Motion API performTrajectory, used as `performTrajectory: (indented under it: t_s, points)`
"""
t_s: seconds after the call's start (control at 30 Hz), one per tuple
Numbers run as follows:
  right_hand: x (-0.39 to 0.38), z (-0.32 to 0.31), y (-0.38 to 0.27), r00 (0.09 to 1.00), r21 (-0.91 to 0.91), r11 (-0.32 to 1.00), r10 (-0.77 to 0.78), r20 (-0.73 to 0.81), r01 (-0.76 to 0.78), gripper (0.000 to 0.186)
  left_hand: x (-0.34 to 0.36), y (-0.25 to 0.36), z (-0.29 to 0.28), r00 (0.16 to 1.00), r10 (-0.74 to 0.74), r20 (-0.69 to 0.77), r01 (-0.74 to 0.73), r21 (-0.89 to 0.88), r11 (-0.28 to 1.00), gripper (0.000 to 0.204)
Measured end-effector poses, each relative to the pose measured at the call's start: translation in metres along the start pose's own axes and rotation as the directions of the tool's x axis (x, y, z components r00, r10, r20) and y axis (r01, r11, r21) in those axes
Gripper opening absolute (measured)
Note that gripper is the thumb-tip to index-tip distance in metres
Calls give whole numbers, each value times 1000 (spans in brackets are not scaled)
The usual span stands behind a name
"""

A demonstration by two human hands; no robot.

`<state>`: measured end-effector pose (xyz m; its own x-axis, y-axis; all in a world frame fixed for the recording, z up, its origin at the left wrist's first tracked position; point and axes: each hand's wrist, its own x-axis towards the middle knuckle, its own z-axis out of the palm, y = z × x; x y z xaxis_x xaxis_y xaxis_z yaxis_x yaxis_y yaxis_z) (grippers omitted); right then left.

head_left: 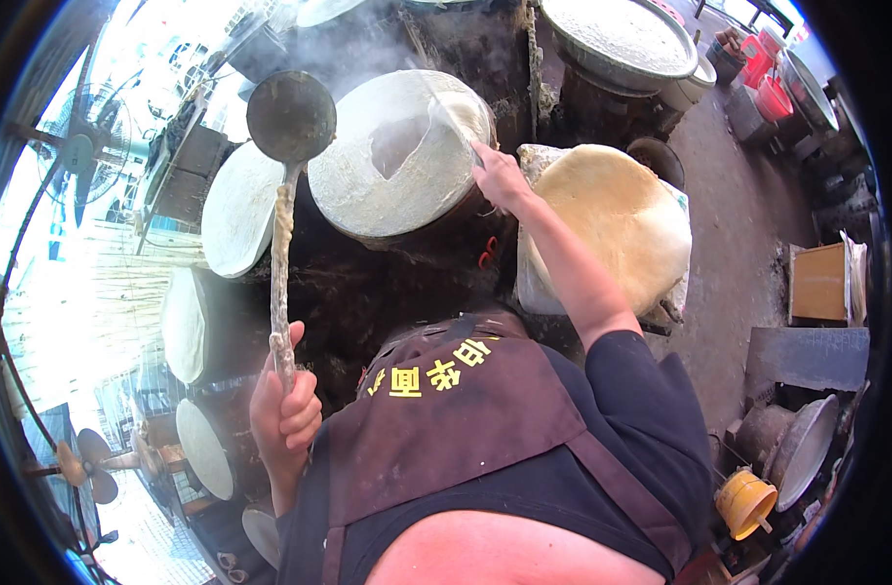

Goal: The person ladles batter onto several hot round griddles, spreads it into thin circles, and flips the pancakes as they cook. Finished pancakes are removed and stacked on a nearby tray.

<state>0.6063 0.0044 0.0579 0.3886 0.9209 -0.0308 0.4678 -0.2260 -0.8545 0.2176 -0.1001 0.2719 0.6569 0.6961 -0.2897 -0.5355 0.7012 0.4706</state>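
Observation:
My left hand [286, 414] is closed round the long, batter-crusted handle of a ladle [290, 115], its dark round bowl raised at the upper left. My right hand [502, 180] reaches forward to the right edge of a round griddle and grips a thin grey scraper-like tool [456, 122]; its exact kind is blurred. A thin pale batter sheet [353, 195] covers most of that griddle, with a ragged greyish gap in its middle and a lifted or folded part by the tool. Right of it lies a stack of round, tan flatbread sheets [607, 224] on a cloth-covered stand.
More round griddles with pale sheets curve down the left, among them one [241, 210] close by. A wide basin of white batter [620, 39] stands at the far right. Steam rises at the back. A fan [80, 151], a yellow bucket [745, 502] and red containers [773, 97] are farther out.

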Motion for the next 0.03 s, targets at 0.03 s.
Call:
performTrajectory:
  t_s: [0.03]
  points:
    - [-5, 0, 10, 993, -36, 994, -108, -54, 106, 54, 1, 1, 0, 1000, 5, 7, -5, 1, 1000, 60]
